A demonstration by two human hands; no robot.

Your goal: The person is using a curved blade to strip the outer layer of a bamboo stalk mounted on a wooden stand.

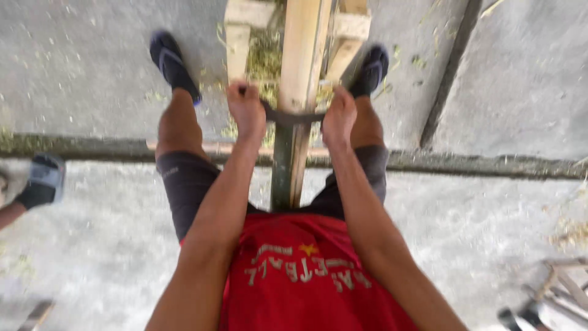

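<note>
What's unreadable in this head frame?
- Curved blade: both ends hidden inside the left hand and right hand, head view.
- Wooden pole: top cut off by the frame edge, lower end behind the red shirt.
- Wooden frame: cut off by the top edge, motion-blurred.

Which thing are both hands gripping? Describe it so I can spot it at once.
Find the long bamboo pole running up between the person's legs. Across it lies a dark curved blade, held by the left hand and right hand. It alone is thin, dark and crosswise.
</note>
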